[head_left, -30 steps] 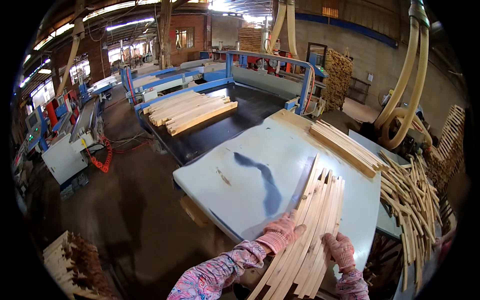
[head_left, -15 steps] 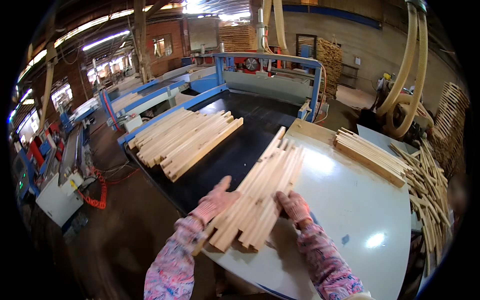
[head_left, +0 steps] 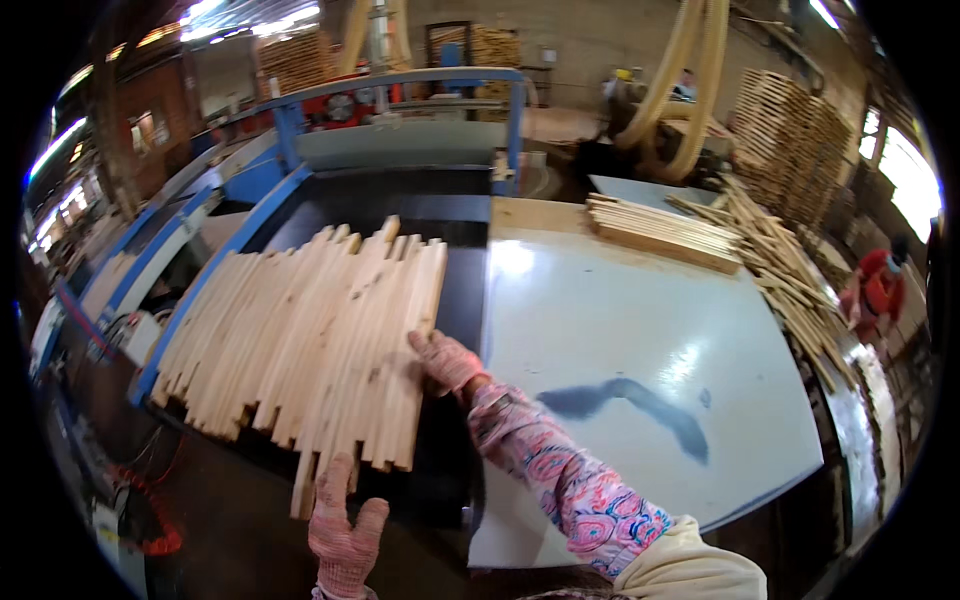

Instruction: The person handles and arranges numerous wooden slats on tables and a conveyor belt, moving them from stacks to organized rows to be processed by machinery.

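Note:
A wide bundle of pale wooden strips [head_left: 300,340] lies side by side on the black belt [head_left: 462,285], its ends uneven. At the near end, my left hand [head_left: 345,540] in a pinkish knitted glove has its thumb spread, with a finger up against the strip ends. My right hand [head_left: 448,362], gloved alike, presses its fingertips along the outer right strip. Neither hand is wrapped round a strip. Some of the right hand's fingers are hidden.
A blue-framed machine [head_left: 400,78] spans the belt's far end. Right of the belt is a glossy light tabletop [head_left: 640,330] bearing a stack of strips [head_left: 660,232] at its back edge. Loose sticks [head_left: 775,270] lie beyond. At far right is a person in red [head_left: 880,290].
The strips between my hands have moved left from the tabletop onto the belt, joining the others there. Both hands moved with them, and the view has turned right.

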{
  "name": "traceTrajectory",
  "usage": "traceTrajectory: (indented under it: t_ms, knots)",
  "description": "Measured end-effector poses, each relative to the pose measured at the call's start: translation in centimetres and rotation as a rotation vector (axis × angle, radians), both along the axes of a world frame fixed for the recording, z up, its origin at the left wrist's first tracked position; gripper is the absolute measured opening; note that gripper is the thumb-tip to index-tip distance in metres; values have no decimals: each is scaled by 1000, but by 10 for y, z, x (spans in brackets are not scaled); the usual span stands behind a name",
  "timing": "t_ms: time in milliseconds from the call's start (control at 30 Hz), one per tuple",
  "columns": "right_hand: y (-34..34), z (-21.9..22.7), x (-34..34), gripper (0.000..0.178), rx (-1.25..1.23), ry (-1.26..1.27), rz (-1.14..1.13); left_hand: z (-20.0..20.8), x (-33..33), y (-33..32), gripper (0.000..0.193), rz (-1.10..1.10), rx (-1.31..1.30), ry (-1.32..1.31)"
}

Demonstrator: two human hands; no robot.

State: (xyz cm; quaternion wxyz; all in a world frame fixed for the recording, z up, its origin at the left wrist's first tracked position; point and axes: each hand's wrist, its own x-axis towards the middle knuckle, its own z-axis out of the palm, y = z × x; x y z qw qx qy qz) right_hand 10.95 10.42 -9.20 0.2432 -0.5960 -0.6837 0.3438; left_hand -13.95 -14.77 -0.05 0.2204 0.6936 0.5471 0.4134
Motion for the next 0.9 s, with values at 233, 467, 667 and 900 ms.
traceTrajectory:
  t_ms: [233, 467, 667, 900]
  knots:
    - [-119, -1, 60, 53, -148, 512, 67, 35, 72, 6, 50, -656, 170, -2]
    - [-430, 31, 200, 62, -161, 934, -336, 33, 204, -103, 60, -1262, -1124, -607]
    - [-744, -18, 237, 69, -167, 873, -1087, 21, 367, -241, 54, -1785, -1184, -281]
    - [-907, -56, 238, 68, 7, 1376, -1356, 11, 520, -429, 56, -1998, -1206, -125]
